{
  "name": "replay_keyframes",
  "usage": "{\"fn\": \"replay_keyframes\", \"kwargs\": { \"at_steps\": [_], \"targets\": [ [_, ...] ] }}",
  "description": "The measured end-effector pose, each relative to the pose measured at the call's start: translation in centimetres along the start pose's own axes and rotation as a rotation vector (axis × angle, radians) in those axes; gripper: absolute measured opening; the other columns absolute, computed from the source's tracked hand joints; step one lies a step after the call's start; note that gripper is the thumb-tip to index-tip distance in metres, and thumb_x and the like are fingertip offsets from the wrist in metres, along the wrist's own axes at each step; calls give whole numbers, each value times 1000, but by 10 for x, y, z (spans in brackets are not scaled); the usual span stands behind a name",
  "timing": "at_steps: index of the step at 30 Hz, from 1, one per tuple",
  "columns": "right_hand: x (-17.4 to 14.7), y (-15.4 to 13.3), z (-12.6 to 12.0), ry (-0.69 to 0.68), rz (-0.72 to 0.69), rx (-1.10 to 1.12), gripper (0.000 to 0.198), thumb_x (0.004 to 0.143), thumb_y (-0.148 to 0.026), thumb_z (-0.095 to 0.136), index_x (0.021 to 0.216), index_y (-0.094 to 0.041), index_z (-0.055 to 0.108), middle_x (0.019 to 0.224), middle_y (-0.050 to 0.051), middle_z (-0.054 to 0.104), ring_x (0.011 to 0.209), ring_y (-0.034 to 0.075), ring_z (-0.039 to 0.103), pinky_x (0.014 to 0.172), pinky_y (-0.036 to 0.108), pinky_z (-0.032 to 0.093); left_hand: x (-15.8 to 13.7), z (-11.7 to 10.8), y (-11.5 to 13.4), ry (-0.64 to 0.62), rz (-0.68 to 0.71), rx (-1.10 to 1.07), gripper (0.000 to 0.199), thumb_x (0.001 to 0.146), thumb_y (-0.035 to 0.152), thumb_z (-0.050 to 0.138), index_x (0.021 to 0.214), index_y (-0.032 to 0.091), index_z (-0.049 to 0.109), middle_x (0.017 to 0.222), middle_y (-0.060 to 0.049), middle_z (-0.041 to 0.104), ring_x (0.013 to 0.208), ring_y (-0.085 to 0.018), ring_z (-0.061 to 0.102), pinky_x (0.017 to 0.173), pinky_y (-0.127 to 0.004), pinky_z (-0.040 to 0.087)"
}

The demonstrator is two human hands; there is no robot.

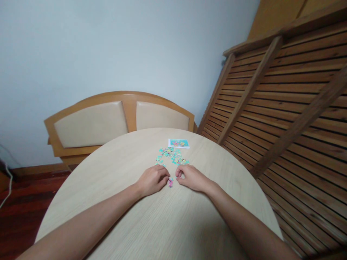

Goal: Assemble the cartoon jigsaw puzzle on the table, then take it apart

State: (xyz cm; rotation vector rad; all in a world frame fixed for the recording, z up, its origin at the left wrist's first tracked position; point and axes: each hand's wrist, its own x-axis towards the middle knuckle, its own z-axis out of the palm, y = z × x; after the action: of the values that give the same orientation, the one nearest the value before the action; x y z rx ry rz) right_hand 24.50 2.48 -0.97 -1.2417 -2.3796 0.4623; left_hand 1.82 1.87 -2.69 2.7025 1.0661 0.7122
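A small joined cluster of pink jigsaw puzzle pieces lies on the round table between my hands. My left hand rests on the tabletop with its fingers curled together, thumb and fingertips at the left edge of the cluster. To the right of it, my right hand is closed in a pinch, thumb against forefinger. A tiny pale sliver shows at its fingertips, seemingly a puzzle piece. Just beyond my hands is a loose pile of turquoise and multicoloured puzzle pieces, some partly hidden behind my fingers.
A picture card with pink and yellow figures on turquoise lies behind the pile. The pale wooden table has a curved edge. Beyond it stands a padded headboard against the wall, with a slatted wooden frame leaning at the right.
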Motion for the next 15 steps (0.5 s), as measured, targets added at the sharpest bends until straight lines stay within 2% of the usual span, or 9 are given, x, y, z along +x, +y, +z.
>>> {"fn": "replay_keyframes", "kwargs": {
  "at_steps": [3, 6, 8, 12, 15],
  "targets": [
    [3, 0, 3, -1, 13, 164, 16, 79, -13, 63, 90, -18, 74, 82, 3, 74, 76, 17, 66, 72, 26, 47, 0, 0, 3, 14, -40, -40, 19, 95, 25, 51, 95, 21, 70, 96, -6, 71, 94, -20, 63, 87, -31, 48],
    [7, -2, 8, 40, 55, 369, 13, 83, -20, 64, 88, -16, 76, 81, 4, 75, 76, 17, 67, 72, 27, 49, 1, 1, 5, 56, -139, -194, 19, 94, 30, 54, 94, 21, 71, 94, -5, 72, 92, -21, 64, 85, -31, 48],
    [10, -4, 12, 70, 83, 491, 14, 82, -26, 67, 85, -15, 76, 81, 5, 76, 77, 18, 67, 73, 29, 50, 2, 4, 5, 87, -205, -303, 20, 93, 32, 56, 91, 20, 72, 89, -4, 72, 84, -20, 64, 79, -30, 48],
    [13, -8, 21, 93, 131, 680, 28, 78, -42, 75, 84, -15, 74, 82, 6, 77, 79, 20, 70, 76, 33, 53, 4, 13, -1, 119, -267, -437, 27, 95, 36, 53, 88, 16, 70, 77, -3, 70, 68, -16, 62, 62, -25, 45],
    [14, -10, 23, 93, 148, 732, 37, 74, -50, 77, 84, -15, 72, 83, 7, 77, 80, 21, 71, 77, 34, 54, 6, 19, -7, 144, -298, -529, 26, 93, 35, 53, 88, 14, 67, 76, -4, 69, 67, -15, 62, 60, -23, 45]
  ]
}}
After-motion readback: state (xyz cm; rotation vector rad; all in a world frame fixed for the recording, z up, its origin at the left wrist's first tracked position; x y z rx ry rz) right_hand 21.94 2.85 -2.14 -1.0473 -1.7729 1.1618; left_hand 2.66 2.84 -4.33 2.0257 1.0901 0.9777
